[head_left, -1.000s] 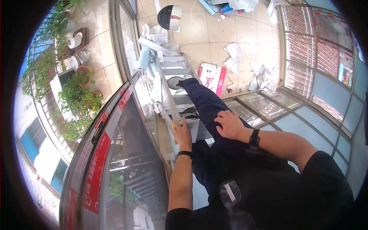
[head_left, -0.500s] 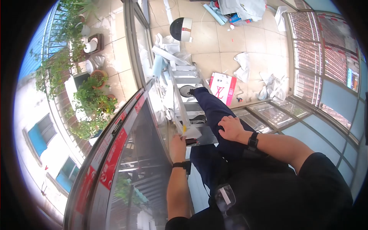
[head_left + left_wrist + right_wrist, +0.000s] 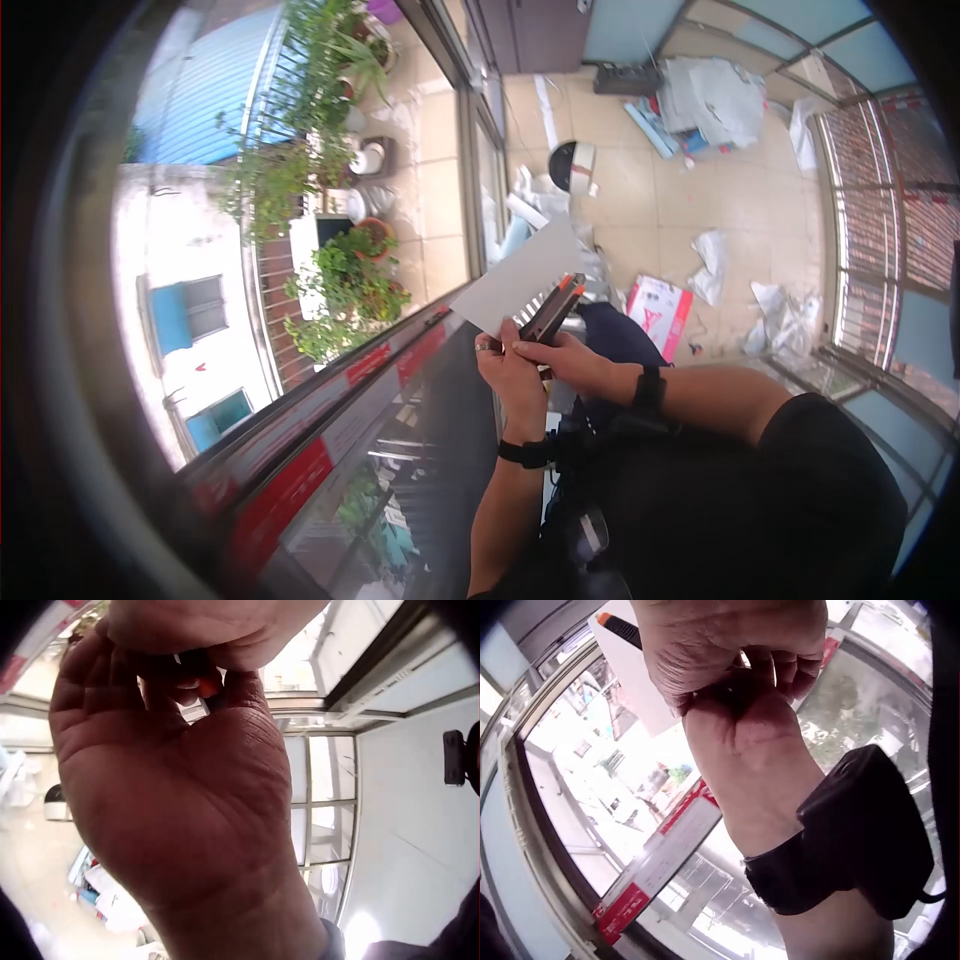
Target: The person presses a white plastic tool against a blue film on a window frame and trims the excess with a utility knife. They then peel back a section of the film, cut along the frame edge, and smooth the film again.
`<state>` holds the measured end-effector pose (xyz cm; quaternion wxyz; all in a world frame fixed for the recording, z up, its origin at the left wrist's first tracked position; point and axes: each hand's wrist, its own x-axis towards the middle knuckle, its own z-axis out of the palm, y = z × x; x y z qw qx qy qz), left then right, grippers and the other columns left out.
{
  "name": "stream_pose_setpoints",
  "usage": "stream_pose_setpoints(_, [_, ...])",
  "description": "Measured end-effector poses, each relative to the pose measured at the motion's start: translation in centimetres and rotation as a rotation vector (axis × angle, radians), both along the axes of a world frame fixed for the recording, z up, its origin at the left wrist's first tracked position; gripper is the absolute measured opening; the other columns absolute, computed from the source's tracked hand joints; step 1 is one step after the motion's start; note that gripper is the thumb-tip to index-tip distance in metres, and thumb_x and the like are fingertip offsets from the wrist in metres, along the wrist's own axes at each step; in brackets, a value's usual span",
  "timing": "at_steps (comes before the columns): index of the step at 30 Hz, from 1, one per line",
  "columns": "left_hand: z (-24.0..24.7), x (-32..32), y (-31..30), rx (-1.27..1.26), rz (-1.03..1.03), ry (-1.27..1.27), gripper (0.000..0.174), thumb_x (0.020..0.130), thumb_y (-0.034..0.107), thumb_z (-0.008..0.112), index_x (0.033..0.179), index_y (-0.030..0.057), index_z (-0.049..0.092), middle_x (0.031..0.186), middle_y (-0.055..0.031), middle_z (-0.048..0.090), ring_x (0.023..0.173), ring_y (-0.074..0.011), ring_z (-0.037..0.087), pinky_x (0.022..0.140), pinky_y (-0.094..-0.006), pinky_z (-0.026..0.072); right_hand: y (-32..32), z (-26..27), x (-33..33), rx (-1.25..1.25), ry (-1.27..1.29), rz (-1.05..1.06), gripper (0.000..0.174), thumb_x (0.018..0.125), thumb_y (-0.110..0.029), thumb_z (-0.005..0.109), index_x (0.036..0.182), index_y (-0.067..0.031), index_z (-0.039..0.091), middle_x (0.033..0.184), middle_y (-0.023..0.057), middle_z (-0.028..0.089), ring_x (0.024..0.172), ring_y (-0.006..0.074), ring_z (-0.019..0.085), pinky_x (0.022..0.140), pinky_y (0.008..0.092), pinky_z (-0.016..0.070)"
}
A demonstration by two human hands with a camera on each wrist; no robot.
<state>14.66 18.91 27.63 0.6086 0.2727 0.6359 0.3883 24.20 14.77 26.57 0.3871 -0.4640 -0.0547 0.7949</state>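
Both hands are close together in front of the chest in the head view. The left hand, with a ring on one finger, grips a flat white sheet by its lower corner. Against that sheet lies a black utility knife with orange at its end, and the right hand pinches its near part. In the right wrist view, the knife's ribbed body sticks out past the hand over the white sheet. The left wrist view shows the left palm, its fingers partly hidden behind the right hand.
A glass panel with a red-and-white taped frame runs close along the left. Below are a tiled floor, a pink-and-white box, crumpled white sheeting and a black-and-white rounded object. Potted plants stand outside.
The left hand has come up from the ladder's top step with the sheet and knife. The right hand has left the thigh and joined it. The head view has shifted.
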Motion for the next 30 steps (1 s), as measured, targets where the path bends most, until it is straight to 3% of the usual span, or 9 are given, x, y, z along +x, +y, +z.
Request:
stream_pose_setpoints(9, [13.8,-1.7,2.8,0.706,-0.128,0.789,0.024,0.099,0.015,0.066,0.106,-0.0082,0.064,0.084,-0.0232,0.072,0.081,-0.0349,0.073,0.07,-0.0397,0.0547,4.6,8.9,3.1,0.463,-0.086,-0.126,0.03,0.098,-0.013,0.066,0.124,0.0027,0.066,0.117,0.011,0.07,0.109,0.0217,0.068,0.095,0.0358,0.0541])
stream_pose_setpoints(14, [19.9,-5.3,0.3,0.879,-0.031,0.702,0.02,0.098,0.015,0.068,0.107,-0.0032,0.065,0.086,-0.0248,0.071,0.079,-0.0427,0.071,0.065,-0.0424,0.0552,8.2,13.5,5.6,0.613,-0.077,-0.193,0.034,0.089,-0.004,0.059,0.122,0.0037,0.06,0.107,0.0112,0.068,0.101,0.0236,0.067,0.087,0.0364,0.0548])
stream_pose_setpoints(19, [26.1,-6.9,-3.2,0.89,-0.082,0.745,0.018,0.095,0.013,0.071,0.111,0.0038,0.066,0.087,-0.0235,0.069,0.079,-0.0453,0.068,0.063,-0.0433,0.0554,9.9,18.0,4.5,0.932,-0.212,-0.054,0.016,0.084,0.007,0.059,0.072,0.0001,0.067,0.08,0.0098,0.065,0.075,0.0203,0.065,0.069,0.0338,0.0521])
stream_pose_setpoints(21, [29.0,-7.5,-4.9,0.915,-0.022,0.866,0.021,0.094,0.011,0.072,0.113,0.0042,0.066,0.091,-0.0197,0.072,0.079,-0.0399,0.072,0.067,-0.0396,0.0568,9.2,19.0,3.9,0.827,0.078,0.041,0.024,0.085,0.004,0.062,0.109,0.0058,0.063,0.083,0.0118,0.064,0.069,0.0208,0.062,0.065,0.0342,0.052])
stream_pose_setpoints(26, [31.5,-9.1,-6.9,1.069,0.189,0.548,0.051,0.094,0.0,0.071,0.138,-0.0039,0.045,0.12,-0.0159,0.063,0.108,-0.0226,0.065,0.093,-0.0352,0.0552,6.8,26.3,-0.5,0.769,0.131,0.099,0.018,0.082,-0.001,0.065,0.099,-0.0021,0.062,0.084,0.003,0.06,0.068,0.0161,0.057,0.06,0.0325,0.046])
stream_pose_setpoints(27, [29.8,-8.4,-5.4,1.181,0.25,0.552,0.064,0.095,-0.003,0.07,0.146,-0.0032,0.031,0.133,-0.0176,0.054,0.121,-0.023,0.059,0.099,-0.0345,0.0539,8.6,22.6,-2.1,1.128,0.045,-0.033,0.015,0.086,-0.004,0.065,0.101,-0.0007,0.062,0.086,0.0012,0.06,0.073,0.0163,0.058,0.06,0.0354,0.046])
stream_pose_setpoints(28, [30.3,-7.0,-5.7,1.21,0.22,0.57,0.091,0.094,-0.012,0.065,0.16,0.0054,0.004,0.14,-0.0184,0.052,0.13,-0.0264,0.056,0.107,-0.0372,0.0479,8.3,23.2,-1.1,1.136,-0.021,0.12,0.031,0.088,-0.006,0.066,0.116,0.0037,0.056,0.099,0.0075,0.063,0.085,0.0203,0.063,0.071,0.0359,0.0509])
stream_pose_setpoints(29, [29.4,-7.4,-5.3,1.223,0.224,0.569,0.091,0.094,-0.012,0.065,0.16,0.0054,0.004,0.14,-0.0184,0.052,0.13,-0.0264,0.056,0.107,-0.0372,0.0479,8.2,24.3,-1.3,1.139,-0.099,0.274,0.048,0.09,-0.008,0.067,0.132,0.0081,0.051,0.112,0.0138,0.067,0.098,0.0243,0.068,0.082,0.0363,0.0558])
stream_pose_setpoints(30, [28.0,-8.1,-4.9,1.278,0.301,0.673,0.081,0.092,-0.005,0.068,0.154,-0.0062,0.016,0.146,-0.0216,0.049,0.132,-0.0283,0.054,0.117,-0.0449,0.0236,7.9,25.5,-2.8,0.981,0.124,0.217,0.047,0.091,-0.009,0.067,0.131,0.0076,0.051,0.111,0.0138,0.067,0.098,0.0254,0.068,0.081,0.0376,0.0565])
